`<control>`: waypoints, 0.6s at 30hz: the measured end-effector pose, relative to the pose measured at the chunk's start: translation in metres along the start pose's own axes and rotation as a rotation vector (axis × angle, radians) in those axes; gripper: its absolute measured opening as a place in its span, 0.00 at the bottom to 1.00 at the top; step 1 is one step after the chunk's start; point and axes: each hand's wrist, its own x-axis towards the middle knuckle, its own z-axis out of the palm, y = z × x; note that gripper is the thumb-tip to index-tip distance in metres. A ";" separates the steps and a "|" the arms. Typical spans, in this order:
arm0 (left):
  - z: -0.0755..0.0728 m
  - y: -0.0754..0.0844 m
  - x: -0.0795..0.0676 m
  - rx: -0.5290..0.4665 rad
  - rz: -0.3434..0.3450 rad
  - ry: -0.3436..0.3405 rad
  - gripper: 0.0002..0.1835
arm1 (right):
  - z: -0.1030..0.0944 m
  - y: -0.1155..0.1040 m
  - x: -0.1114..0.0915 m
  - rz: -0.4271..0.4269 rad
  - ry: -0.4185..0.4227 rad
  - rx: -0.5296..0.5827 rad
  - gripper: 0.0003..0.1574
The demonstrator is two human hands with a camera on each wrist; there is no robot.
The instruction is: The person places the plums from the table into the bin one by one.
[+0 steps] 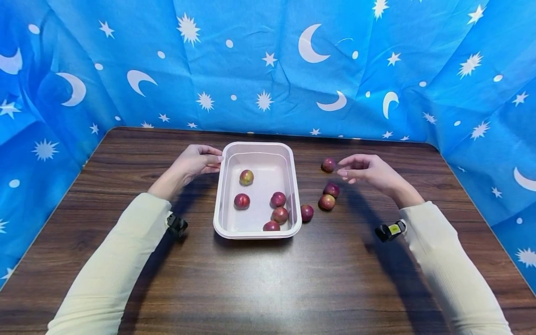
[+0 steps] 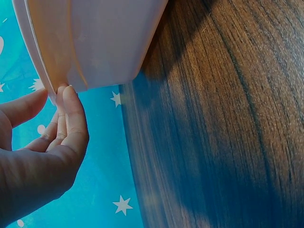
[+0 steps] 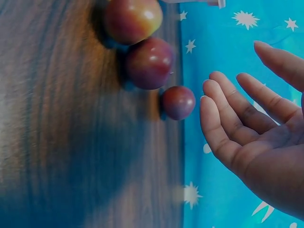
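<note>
A white plastic tub (image 1: 258, 228) stands in the middle of the table with several red plums inside. My left hand (image 1: 198, 160) pinches the tub's left rim between thumb and fingers; the left wrist view shows the thumb on one side of the rim and the fingertips (image 2: 71, 95) on the other. My right hand (image 1: 363, 171) hovers right of the tub, fingers loosely bent and nothing in them. Just left of its fingertips lies a dark red plum (image 1: 328, 164). Nearer me, a dark plum (image 1: 332, 189) and a yellowish-red plum (image 1: 326, 202) lie side by side.
Another plum (image 1: 307, 212) lies close against the tub's right side. Inside the tub, a yellow-green plum (image 1: 246, 177) sits toward the back and a red one (image 1: 241, 201) below it. A blue cloth (image 1: 259, 70) with moons and stars hangs behind the dark wooden table (image 1: 268, 284).
</note>
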 end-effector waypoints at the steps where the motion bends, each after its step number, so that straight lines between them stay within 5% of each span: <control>1: 0.000 0.000 0.000 -0.001 -0.002 0.001 0.20 | 0.000 0.002 0.000 0.000 -0.002 0.003 0.26; 18: 0.000 -0.001 0.001 0.009 -0.003 0.008 0.19 | 0.014 0.030 0.003 0.058 -0.017 0.076 0.26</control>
